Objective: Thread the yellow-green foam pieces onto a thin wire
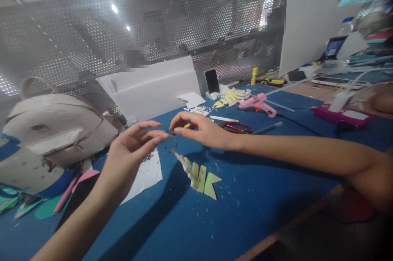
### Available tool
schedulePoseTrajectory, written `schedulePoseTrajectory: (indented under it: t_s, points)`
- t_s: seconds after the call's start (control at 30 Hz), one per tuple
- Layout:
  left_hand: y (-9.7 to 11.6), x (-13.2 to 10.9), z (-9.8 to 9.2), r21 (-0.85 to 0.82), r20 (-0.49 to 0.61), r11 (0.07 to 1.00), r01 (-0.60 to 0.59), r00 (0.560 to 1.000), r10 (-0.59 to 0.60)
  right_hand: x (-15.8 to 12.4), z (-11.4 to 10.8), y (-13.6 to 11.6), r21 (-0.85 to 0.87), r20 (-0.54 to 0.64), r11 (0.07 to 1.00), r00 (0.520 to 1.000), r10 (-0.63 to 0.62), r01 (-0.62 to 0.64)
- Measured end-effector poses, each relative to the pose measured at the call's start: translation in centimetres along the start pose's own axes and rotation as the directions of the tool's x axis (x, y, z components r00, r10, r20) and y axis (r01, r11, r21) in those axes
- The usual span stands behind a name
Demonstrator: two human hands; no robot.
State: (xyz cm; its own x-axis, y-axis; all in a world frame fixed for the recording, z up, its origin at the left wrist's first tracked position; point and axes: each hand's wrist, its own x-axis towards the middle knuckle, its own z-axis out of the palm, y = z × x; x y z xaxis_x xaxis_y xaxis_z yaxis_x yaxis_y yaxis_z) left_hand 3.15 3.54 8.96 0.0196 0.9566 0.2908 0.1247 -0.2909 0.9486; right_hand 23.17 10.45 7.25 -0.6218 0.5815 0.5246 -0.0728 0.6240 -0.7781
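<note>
My left hand (pixel 127 150) and my right hand (pixel 199 130) meet tip to tip above the table. Between the fingertips runs a thin dark strand (pixel 176 141), its lower part curving down in a loose loop. My right thumb and forefinger pinch it, while the left thumb and fingers close on it from the other side. Just below the loop, a pale green and white strip cut-out (pixel 200 177) with a notched end rests on the blue table. A white sheet (pixel 150 175) strewn with tiny dark bits lies partly behind my left hand.
Beyond my right hand are red-handled scissors (pixel 238 127), a white pen (pixel 224 118) and a pink glue gun (pixel 259 105). A phone (pixel 211 82) leans near yellow cut-outs (pixel 235 97). A pale backpack (pixel 58 126) stands left; a magenta power strip (pixel 346 115) lies right.
</note>
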Motion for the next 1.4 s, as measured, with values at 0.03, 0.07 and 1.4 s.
schedulePoseTrajectory:
  t_s: [0.03, 0.07, 1.4]
  points:
    - [0.3, 0.2, -0.2, -0.018, -0.012, 1.0, -0.021, 1.0, 0.021, 0.0, -0.1, 0.2, 0.03, -0.013, 0.999, 1.0, 0.021, -0.021]
    - [0.7, 0.4, -0.3, -0.046, -0.02, 0.998, -0.053, 0.998, 0.052, 0.0, -0.1, 0.5, 0.063, -0.019, 0.997, 0.999, 0.045, -0.044]
    - [3.0, -2.1, 2.1, -0.17, 0.033, 0.964, 0.205, 0.979, -0.202, -0.4, -1.6, -3.3, -0.304, -0.086, 0.89, 0.92, -0.381, 0.34]
